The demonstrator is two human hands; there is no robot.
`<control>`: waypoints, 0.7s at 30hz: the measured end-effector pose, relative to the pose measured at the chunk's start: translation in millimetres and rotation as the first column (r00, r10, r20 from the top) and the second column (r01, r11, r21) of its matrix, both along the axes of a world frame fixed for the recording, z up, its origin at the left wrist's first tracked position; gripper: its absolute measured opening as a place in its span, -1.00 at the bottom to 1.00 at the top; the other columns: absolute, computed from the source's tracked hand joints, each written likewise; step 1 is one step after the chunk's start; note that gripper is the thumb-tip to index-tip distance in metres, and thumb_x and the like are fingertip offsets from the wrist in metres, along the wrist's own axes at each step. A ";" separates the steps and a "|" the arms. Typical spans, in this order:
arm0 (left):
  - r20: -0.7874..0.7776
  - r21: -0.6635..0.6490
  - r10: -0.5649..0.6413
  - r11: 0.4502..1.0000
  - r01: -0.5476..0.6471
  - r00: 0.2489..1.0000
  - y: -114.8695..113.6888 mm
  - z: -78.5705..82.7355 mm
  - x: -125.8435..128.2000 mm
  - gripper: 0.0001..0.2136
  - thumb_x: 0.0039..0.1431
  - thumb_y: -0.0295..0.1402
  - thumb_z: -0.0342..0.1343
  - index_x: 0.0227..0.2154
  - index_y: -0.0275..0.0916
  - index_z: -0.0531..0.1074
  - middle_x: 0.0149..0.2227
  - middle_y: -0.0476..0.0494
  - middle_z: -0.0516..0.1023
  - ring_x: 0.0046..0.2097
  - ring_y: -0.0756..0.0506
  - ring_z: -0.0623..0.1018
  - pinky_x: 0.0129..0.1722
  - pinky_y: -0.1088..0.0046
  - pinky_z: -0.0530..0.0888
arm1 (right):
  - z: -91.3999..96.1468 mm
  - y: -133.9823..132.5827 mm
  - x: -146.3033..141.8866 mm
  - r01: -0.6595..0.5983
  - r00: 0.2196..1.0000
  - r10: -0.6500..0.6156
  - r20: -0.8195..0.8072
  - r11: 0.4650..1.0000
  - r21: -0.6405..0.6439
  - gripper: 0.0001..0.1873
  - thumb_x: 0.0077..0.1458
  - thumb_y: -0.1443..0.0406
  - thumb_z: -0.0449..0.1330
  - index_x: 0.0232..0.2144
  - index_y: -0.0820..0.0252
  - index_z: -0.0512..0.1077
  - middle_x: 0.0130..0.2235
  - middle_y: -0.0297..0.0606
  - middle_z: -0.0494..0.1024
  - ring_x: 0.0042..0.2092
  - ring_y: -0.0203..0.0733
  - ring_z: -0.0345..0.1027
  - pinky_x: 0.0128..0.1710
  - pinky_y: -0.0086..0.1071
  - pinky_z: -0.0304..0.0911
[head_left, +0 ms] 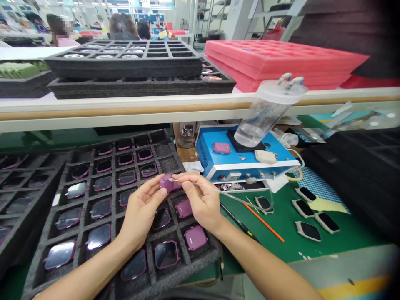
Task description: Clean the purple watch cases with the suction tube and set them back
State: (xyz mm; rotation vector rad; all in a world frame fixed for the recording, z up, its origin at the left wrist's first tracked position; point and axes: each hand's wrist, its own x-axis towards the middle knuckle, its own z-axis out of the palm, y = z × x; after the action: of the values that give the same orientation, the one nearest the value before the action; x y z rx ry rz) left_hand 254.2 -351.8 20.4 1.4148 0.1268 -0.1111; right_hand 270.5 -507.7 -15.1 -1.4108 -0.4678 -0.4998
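The left hand (142,208) curls narrowly around a purple device case (167,183), held just above the foam tray (114,216). The right hand (200,200) pinches a thin clear tube (218,191) near the case, and the tray's right edge meets a green work mat (281,221).

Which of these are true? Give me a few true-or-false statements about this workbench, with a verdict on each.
The left hand holds a purple rounded-square casing. True.
The right hand holds a thin clear tube. True.
The foam tray under the hands is pink. False: the foam tray is dark grey.
The blue machine sits on top of the shelf. False: the blue machine stands below the shelf.
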 end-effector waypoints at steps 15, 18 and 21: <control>-0.006 -0.009 0.000 1.000 0.000 1.000 0.4 -1.0 -0.1 -0.52 0.07 -0.19 0.37 0.06 -0.18 0.50 0.15 -0.17 0.53 0.16 -0.06 0.54 0.29 0.42 0.42 | -1.5 0.8 -1.4 -0.010 1.000 0.010 -0.011 1.000 0.016 -0.84 0.37 0.32 0.13 -0.14 0.16 0.52 -0.08 -0.18 0.58 -0.02 -0.18 0.51 0.01 -0.27 0.48; -0.002 -0.005 0.000 1.000 0.000 1.000 1.0 -0.9 0.1 -0.51 0.07 -0.19 0.37 0.06 -0.19 0.49 0.15 -0.17 0.53 0.16 -0.06 0.54 0.29 0.42 0.42 | -2.1 0.6 -1.2 -0.012 1.000 0.012 -0.014 1.000 0.015 -0.84 0.37 0.31 0.13 -0.13 0.16 0.52 -0.08 -0.18 0.58 -0.02 -0.18 0.51 0.01 -0.27 0.48; -0.003 -0.002 -0.004 1.000 0.004 1.000 1.5 -0.8 0.4 -0.51 0.08 -0.19 0.37 0.06 -0.20 0.49 0.15 -0.18 0.53 0.15 -0.06 0.54 0.29 0.43 0.42 | -2.7 0.9 -1.1 -0.014 1.000 0.014 -0.015 1.000 0.015 -0.84 0.37 0.32 0.13 -0.13 0.16 0.52 -0.07 -0.18 0.58 -0.01 -0.18 0.50 0.01 -0.26 0.48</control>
State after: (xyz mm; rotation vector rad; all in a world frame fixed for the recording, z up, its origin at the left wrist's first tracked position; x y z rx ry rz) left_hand 254.6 -350.4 19.5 1.4132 0.1263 -0.1171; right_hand 269.4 -506.9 -17.7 -1.3958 -0.4610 -0.4807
